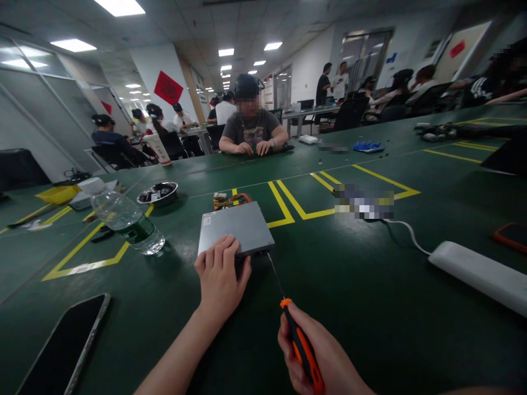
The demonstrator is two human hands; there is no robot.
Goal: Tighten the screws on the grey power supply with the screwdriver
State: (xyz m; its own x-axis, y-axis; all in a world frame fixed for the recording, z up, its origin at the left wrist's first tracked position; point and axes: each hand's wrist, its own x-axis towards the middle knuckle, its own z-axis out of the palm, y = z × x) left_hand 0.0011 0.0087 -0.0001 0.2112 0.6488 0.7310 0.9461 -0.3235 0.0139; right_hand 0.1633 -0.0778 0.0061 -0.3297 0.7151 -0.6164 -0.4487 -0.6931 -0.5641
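A grey metal computer power supply (pixel 247 227) lies on the green table, its bundle of coloured cables (pixel 233 201) coming out at the far side. My left hand (pixel 220 269) grips its near edge, fingers over the top and thumb at the near face. In my right hand (pixel 308 345) is a screwdriver (pixel 300 341) with an orange and black handle. Its thin shaft points up and away from me, with the tip at the power supply's near right corner. Whether the tip sits in a screw is too small to tell.
A water bottle (pixel 127 219) and a metal bowl (pixel 157 193) of dark parts stand to the left. One phone (pixel 66 345) lies front left. A white power strip (pixel 481 274) with a cord is at right. Across the table sits a person (pixel 251 129).
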